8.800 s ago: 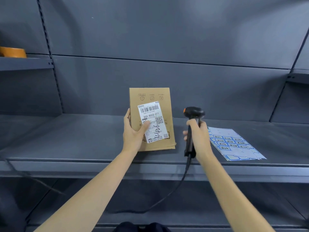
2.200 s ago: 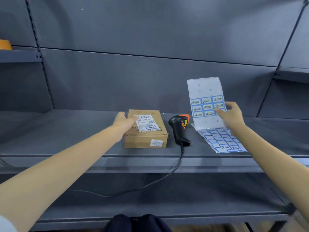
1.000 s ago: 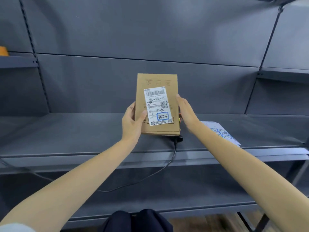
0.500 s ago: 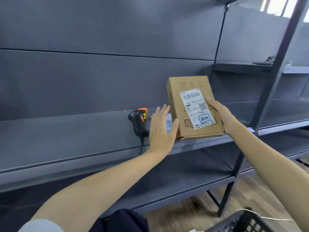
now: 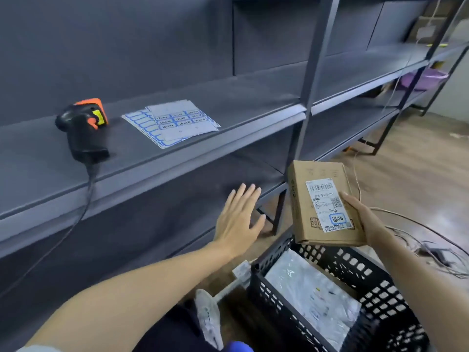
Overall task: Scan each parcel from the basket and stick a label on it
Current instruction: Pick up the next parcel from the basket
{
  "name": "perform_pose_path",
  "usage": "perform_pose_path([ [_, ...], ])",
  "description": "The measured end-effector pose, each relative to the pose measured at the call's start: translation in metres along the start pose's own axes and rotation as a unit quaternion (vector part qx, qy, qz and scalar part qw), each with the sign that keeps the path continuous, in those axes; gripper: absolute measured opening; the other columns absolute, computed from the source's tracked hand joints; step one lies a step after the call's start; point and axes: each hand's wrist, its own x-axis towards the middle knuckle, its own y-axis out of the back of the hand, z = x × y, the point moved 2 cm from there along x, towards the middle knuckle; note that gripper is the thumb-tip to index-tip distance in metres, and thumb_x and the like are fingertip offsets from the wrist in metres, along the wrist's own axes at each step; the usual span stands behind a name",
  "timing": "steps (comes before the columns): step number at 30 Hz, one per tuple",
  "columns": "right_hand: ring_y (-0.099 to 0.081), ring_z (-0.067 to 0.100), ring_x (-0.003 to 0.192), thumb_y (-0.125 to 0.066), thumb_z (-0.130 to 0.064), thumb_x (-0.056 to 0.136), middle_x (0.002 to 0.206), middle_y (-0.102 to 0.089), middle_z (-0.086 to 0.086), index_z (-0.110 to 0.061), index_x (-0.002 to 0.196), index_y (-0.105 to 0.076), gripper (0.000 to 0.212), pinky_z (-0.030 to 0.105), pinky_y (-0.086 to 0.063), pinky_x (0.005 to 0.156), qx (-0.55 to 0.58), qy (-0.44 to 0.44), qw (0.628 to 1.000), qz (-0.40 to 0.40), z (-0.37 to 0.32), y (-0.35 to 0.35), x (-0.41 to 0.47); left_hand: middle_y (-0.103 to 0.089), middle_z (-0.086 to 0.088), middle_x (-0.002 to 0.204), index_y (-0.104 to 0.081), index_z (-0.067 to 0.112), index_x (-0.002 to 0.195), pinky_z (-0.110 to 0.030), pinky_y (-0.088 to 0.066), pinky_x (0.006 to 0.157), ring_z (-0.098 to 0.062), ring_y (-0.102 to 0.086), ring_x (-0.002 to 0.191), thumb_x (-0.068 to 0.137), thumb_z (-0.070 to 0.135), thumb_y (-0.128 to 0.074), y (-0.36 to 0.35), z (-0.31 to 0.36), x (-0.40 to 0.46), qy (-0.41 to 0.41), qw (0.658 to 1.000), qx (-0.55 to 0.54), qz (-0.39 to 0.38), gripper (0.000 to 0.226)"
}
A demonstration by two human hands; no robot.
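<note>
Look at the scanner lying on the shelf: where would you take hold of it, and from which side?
Probably by the black handle of the scanner, coming from the shelf's front edge. It lies on its side with the handle pointing toward that edge and its orange head toward the back wall. The cable leaves the handle's end, so grip above it. The left hand is free.

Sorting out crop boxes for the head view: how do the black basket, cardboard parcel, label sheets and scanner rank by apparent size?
1. Black basket, largest though cut off by the frame.
2. Cardboard parcel and label sheets: look alike, and the parcel is nearer, so unranked.
3. Scanner, smallest.
</note>
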Motion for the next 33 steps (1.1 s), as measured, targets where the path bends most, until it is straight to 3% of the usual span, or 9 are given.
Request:
perform_pose_path([
  [8,-0.072,0.027,0.066,-0.052,-0.034,0.093,0.086,-0.074,0.014,-0.005,0.108,-0.062,0.034,0.034,-0.059,0.056,0.047,-0.113,0.988,0.097,0.131,0.096,-0.005,-0.007,0.003,0.161,-0.008,0.019,0.153,-0.027,0.011,0.118,-0.009,0.006,0.147,0.096,0.046,-0.023,-0.096,0.013,-0.01,-0.009,0.99,0.039,-0.133,0.065],
  [16,-0.072,0.027,0.066,-0.056,-0.027,0.091,0.084,-0.075,0.011,-0.007,0.106,-0.064,0.026,0.034,-0.058,0.056,0.122,-0.167,0.949,0.239,0.222,0.149,-0.022,-0.011,-0.001,0.161,-0.013,0.016,0.153,-0.027,0.012,0.118,-0.015,0.001,0.149,0.101,0.039,-0.037,-0.163,0.047,-0.018,-0.051,0.979,0.008,-0.2,0.062],
  [19,-0.071,0.032,0.081,-0.072,-0.029,0.077,0.099,-0.073,0.015,-0.006,0.116,-0.062,0.047,0.042,-0.059,0.07,0.109,-0.163,0.926,0.321,0.253,0.169,-0.02,-0.005,0.0,0.161,-0.006,0.018,0.153,-0.026,0.014,0.117,-0.015,0.004,0.148,0.101,0.04,-0.034,-0.18,0.061,-0.021,-0.059,0.973,0.009,-0.224,0.063],
  [21,-0.07,0.03,0.091,-0.08,-0.034,0.064,0.111,-0.069,0.012,-0.009,0.123,-0.057,0.068,0.041,-0.058,0.074,0.112,-0.164,0.904,0.378,0.269,0.179,-0.019,-0.001,0.001,0.161,-0.003,0.019,0.153,-0.025,0.015,0.116,-0.014,0.007,0.148,0.101,0.04,-0.032,-0.19,0.07,-0.023,-0.062,0.969,0.004,-0.238,0.063],
  [22,-0.067,0.027,0.094,-0.081,-0.034,0.065,0.114,-0.066,0.008,-0.011,0.124,-0.055,0.069,0.038,-0.056,0.076,0.108,-0.161,0.891,0.411,0.273,0.178,-0.019,-0.002,0.001,0.161,-0.003,0.018,0.153,-0.025,0.015,0.116,-0.014,0.007,0.148,0.101,0.04,-0.032,-0.194,0.074,-0.024,-0.063,0.968,0.0,-0.242,0.063],
  [24,-0.06,0.022,0.098,-0.077,-0.034,0.072,0.115,-0.059,0.004,-0.016,0.124,-0.051,0.061,0.036,-0.05,0.086,0.076,-0.15,0.866,0.47,0.271,0.17,-0.023,-0.004,0.001,0.161,-0.006,0.017,0.153,-0.026,0.013,0.117,-0.014,0.005,0.148,0.101,0.039,-0.034,-0.202,0.078,-0.026,-0.061,0.967,-0.01,-0.246,0.063],
  [27,-0.054,0.028,0.107,-0.071,-0.037,0.075,0.123,-0.053,0.009,-0.019,0.125,-0.045,0.06,0.039,-0.043,0.093,-0.04,-0.126,0.827,0.546,0.273,0.165,-0.022,-0.008,0.0,0.161,-0.01,0.017,0.153,-0.027,0.01,0.119,-0.014,0.002,0.149,0.099,0.041,-0.032,-0.212,0.077,-0.029,-0.06,0.967,-0.012,-0.247,0.064],
  [33,-0.041,0.041,0.12,-0.062,-0.03,0.083,0.132,-0.036,0.021,-0.019,0.14,-0.028,0.068,0.049,-0.034,0.101,-0.261,-0.179,0.787,0.53,0.292,0.154,-0.009,-0.009,0.002,0.161,-0.013,0.019,0.153,-0.024,0.014,0.117,-0.012,0.002,0.148,0.1,0.037,-0.039,-0.223,0.068,-0.036,-0.052,0.964,-0.008,-0.26,0.062],
])
